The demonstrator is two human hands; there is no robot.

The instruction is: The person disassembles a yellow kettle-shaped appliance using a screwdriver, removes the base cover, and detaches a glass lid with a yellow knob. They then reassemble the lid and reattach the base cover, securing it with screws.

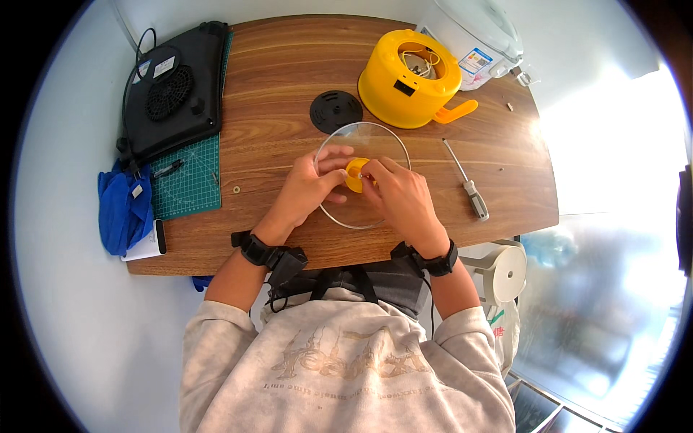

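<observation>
A round glass lid [361, 213] with a pale rim is between my hands at the near middle of the wooden table, with a yellow knob [354, 167] at its centre. My left hand [307, 184] grips the lid at its left side, thumb against the knob and fingers around the glass. Over the knob, the fingertips of my right hand [397, 189] are pinched together. Something small shows at those fingertips, too small to make out. To the right lies a screwdriver [469, 189] with a grey and white handle.
Behind the lid are a black slotted disc [336, 112] and a yellow appliance body [393, 108] with wires inside. A white appliance [480, 36] stands behind. At left are an upturned black appliance [195, 101], a green cutting mat [191, 191], blue cloth [124, 209] and a small ring [236, 190].
</observation>
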